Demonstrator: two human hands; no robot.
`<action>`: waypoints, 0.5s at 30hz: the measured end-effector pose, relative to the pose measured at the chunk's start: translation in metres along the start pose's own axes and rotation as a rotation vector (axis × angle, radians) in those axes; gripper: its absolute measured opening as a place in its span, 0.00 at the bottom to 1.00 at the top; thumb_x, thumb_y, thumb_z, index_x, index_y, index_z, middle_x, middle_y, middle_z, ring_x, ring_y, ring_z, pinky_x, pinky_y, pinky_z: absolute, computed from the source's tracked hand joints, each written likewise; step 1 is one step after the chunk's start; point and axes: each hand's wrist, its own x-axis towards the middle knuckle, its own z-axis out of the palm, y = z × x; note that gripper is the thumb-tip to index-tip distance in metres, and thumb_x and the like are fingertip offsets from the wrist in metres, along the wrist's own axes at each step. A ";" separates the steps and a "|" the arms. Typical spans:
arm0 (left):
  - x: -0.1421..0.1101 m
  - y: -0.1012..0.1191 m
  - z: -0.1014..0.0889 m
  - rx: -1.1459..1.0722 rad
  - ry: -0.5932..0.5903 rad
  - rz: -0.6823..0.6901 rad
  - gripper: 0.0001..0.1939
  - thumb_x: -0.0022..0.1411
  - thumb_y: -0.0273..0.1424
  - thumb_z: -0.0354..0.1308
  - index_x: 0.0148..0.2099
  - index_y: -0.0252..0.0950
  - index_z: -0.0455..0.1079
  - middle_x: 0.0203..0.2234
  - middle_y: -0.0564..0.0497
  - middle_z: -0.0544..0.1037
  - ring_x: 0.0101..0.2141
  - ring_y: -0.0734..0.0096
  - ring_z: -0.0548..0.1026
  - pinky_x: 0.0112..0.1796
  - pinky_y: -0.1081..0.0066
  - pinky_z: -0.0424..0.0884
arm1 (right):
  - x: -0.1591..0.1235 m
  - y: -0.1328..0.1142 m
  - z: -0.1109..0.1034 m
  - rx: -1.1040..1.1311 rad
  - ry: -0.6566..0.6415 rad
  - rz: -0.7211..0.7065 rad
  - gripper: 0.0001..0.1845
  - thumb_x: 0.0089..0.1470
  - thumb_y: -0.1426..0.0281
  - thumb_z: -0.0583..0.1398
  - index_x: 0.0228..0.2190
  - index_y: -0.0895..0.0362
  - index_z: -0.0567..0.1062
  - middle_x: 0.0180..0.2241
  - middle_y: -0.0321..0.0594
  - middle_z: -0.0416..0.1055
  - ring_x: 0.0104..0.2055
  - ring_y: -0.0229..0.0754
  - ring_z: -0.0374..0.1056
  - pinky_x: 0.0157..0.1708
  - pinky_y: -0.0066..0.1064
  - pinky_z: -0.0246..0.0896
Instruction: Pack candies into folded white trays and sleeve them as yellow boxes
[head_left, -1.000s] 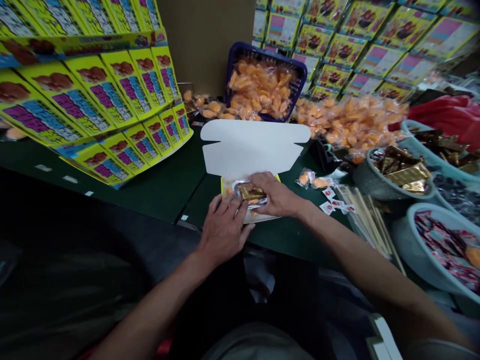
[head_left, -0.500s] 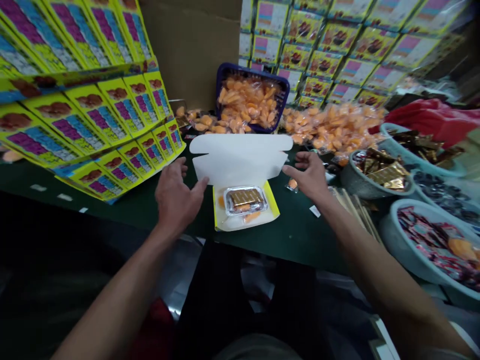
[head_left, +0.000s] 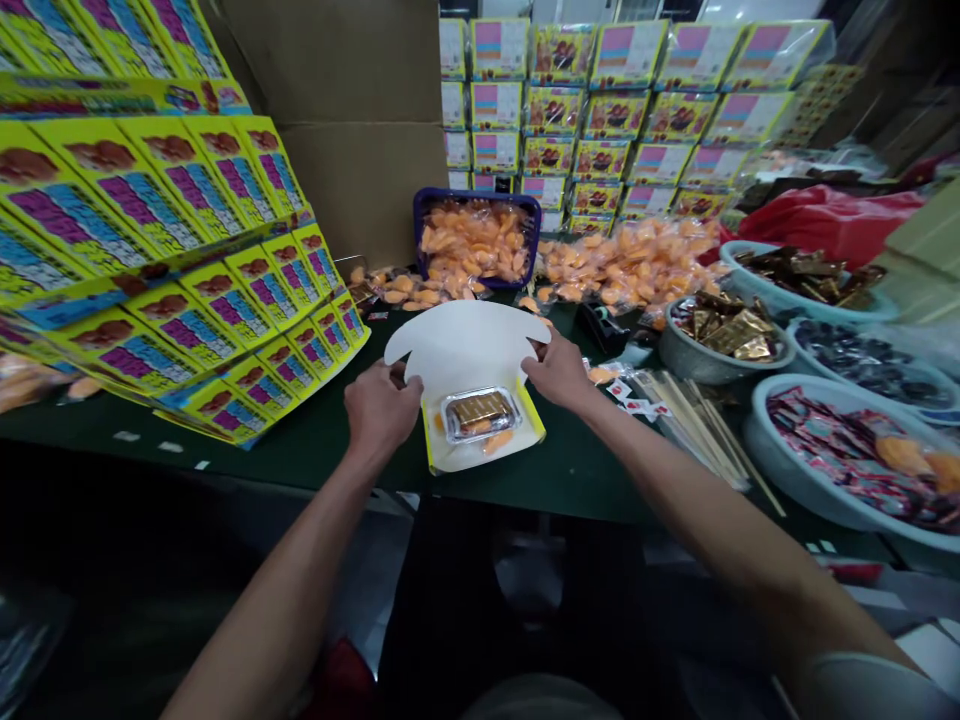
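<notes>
An open cardboard box (head_left: 466, 345), white inside and yellow outside, lies on the dark green table with its lid raised. In it sits a foil tray (head_left: 448, 412) with a gold packet (head_left: 480, 408) on top, and orange pieces (head_left: 497, 441) lie beside the tray. My left hand (head_left: 381, 408) pinches the left side flap of the lid between thumb and fingers. At the lid's right flap, my right hand (head_left: 556, 370) is closed on the cardboard. The fingertips of both hands are partly hidden behind the flaps.
Stacked yellow boxes (head_left: 225, 290) rise at the left. Behind stand a purple basket (head_left: 534, 240) of wrapped orange pieces and a loose orange heap (head_left: 630, 262). On the right are a tape dispenser (head_left: 602, 328), wooden sticks (head_left: 697, 425) and bowls, one with red sachets (head_left: 847, 450).
Both hands have moved inward from beside the box and taken hold of the lid's side flaps. The lid's front flap now stands up, rounded. The camera view has tilted up.
</notes>
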 end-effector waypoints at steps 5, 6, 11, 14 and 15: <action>-0.033 0.000 0.013 0.020 0.064 -0.028 0.16 0.62 0.39 0.58 0.44 0.36 0.80 0.28 0.45 0.83 0.35 0.51 0.83 0.41 0.60 0.73 | -0.041 0.000 0.010 0.016 0.039 0.012 0.15 0.52 0.67 0.60 0.41 0.54 0.80 0.25 0.33 0.74 0.27 0.43 0.66 0.34 0.34 0.62; -0.041 -0.003 0.016 0.011 0.077 -0.021 0.16 0.63 0.39 0.57 0.45 0.36 0.80 0.27 0.46 0.82 0.35 0.52 0.83 0.40 0.61 0.72 | -0.050 0.002 0.012 0.037 0.046 0.011 0.14 0.53 0.66 0.60 0.40 0.54 0.81 0.26 0.34 0.74 0.27 0.43 0.66 0.33 0.33 0.62; -0.069 -0.027 0.037 -0.201 0.167 0.105 0.18 0.68 0.39 0.56 0.52 0.37 0.81 0.40 0.45 0.87 0.40 0.59 0.84 0.44 0.65 0.75 | -0.083 0.013 0.019 0.084 0.065 -0.038 0.18 0.61 0.56 0.61 0.45 0.54 0.82 0.33 0.38 0.78 0.34 0.44 0.71 0.37 0.34 0.65; -0.076 -0.044 0.047 -0.224 0.148 0.221 0.19 0.68 0.37 0.56 0.55 0.37 0.79 0.50 0.41 0.85 0.50 0.55 0.83 0.52 0.59 0.75 | -0.093 0.023 0.017 -0.013 0.059 -0.157 0.21 0.63 0.52 0.61 0.47 0.53 0.83 0.35 0.41 0.79 0.38 0.48 0.73 0.41 0.39 0.68; -0.078 -0.049 0.048 -0.205 0.140 0.246 0.18 0.68 0.36 0.56 0.55 0.37 0.79 0.50 0.40 0.85 0.51 0.54 0.83 0.52 0.57 0.76 | -0.096 0.027 0.016 -0.050 0.070 -0.201 0.20 0.63 0.52 0.61 0.47 0.52 0.83 0.34 0.41 0.78 0.38 0.49 0.73 0.42 0.41 0.69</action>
